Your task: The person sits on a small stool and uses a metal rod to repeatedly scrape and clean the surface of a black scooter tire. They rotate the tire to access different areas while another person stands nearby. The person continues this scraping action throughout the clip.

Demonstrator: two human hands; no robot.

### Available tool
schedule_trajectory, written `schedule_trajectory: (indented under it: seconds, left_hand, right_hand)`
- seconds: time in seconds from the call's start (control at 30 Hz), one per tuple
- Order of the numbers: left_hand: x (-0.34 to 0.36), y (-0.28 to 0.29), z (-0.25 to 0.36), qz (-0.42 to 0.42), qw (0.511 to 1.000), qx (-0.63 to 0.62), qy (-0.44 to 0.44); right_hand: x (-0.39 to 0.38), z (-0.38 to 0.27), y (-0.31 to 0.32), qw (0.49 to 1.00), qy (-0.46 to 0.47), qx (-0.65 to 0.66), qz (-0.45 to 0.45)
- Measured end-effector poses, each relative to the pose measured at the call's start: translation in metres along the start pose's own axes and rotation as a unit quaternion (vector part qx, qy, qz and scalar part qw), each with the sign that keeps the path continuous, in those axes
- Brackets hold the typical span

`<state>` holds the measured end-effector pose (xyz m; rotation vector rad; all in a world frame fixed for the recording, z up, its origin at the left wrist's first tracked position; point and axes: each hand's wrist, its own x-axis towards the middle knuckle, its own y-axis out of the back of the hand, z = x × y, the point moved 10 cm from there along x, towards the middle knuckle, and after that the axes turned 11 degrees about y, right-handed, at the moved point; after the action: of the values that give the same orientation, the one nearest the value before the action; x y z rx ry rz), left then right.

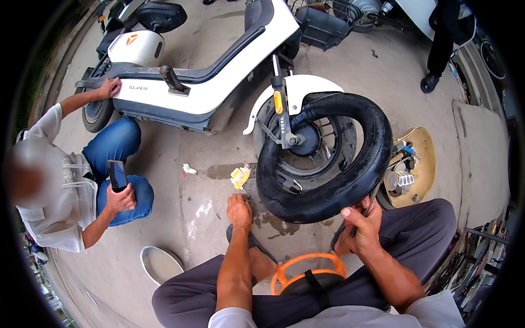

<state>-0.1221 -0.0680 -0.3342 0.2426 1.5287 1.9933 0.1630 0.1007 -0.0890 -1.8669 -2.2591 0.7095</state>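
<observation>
A black inflated inner tube [328,208] stands tilted in front of the white scooter's front wheel [320,177], with spokes and hub showing through its opening. My right hand [363,224] grips the tube's lower right edge, thumb toward me. A thin dark strip runs past those fingers; I cannot tell what it is. My left hand [239,210] is low over the ground left of the tube, its fingers curled and their tips hidden. Just beyond it lies a crumpled yellow-and-white packet [239,177].
At the right lies a tan tray [426,161] of tools and small containers. An orange-framed seat [336,265] is between my legs; a basin [161,265] stands left. A person [46,175] crouches left, holding a phone [117,175] and touching the white scooter [180,93].
</observation>
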Motion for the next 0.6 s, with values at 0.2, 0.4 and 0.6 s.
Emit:
schedule_trajectory:
  seconds: [0.2, 0.4, 0.6]
  left_hand:
    - [0.019, 0.033, -0.018, -0.048, 0.94, -0.227, 0.249]
    - [0.076, 0.18, 0.088, -0.045, 0.915, -0.395, 0.065]
    - [-0.017, 0.21, 0.181, -0.218, 0.857, -0.467, 0.004]
  right_hand:
    - [-0.001, 0.011, 0.007, 0.999, 0.012, 0.04, -0.013]
    - [-0.004, 0.028, 0.014, 0.999, 0.004, 0.045, -0.03]
    - [-0.016, 0.047, 0.032, 0.996, -0.031, 0.086, -0.02]
